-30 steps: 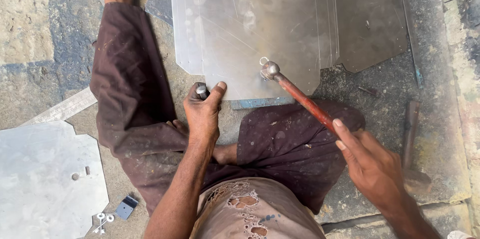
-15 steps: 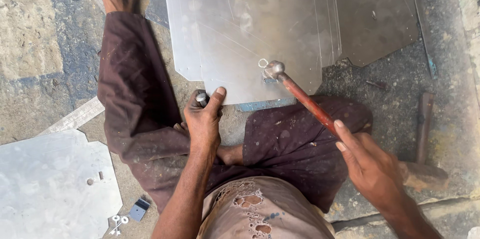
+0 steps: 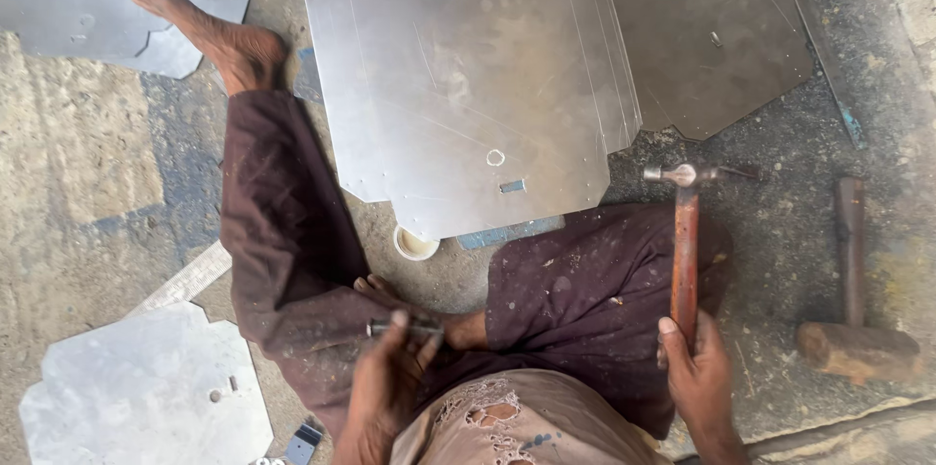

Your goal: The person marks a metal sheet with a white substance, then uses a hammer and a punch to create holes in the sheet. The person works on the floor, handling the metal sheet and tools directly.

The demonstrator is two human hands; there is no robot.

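The right hand (image 3: 697,377) is wrapped tight around the lower end of a hammer's (image 3: 685,241) wooden handle, its steel head raised just right of the stacked sheet-metal panels (image 3: 468,95). The left hand (image 3: 390,382) pinches a short steel punch (image 3: 402,329) over the lap, fingers closed on it. The hammer looks head-heavy and rigid, best gripped low on the handle. The punch seems small, hard and slick, best held mid-shaft. A wooden mallet (image 3: 853,314) lies at far right.

Dull, scratched metal sheets (image 3: 468,85) lie on rough concrete floor (image 3: 88,163); the hammer (image 3: 684,251) has a worn wooden handle.
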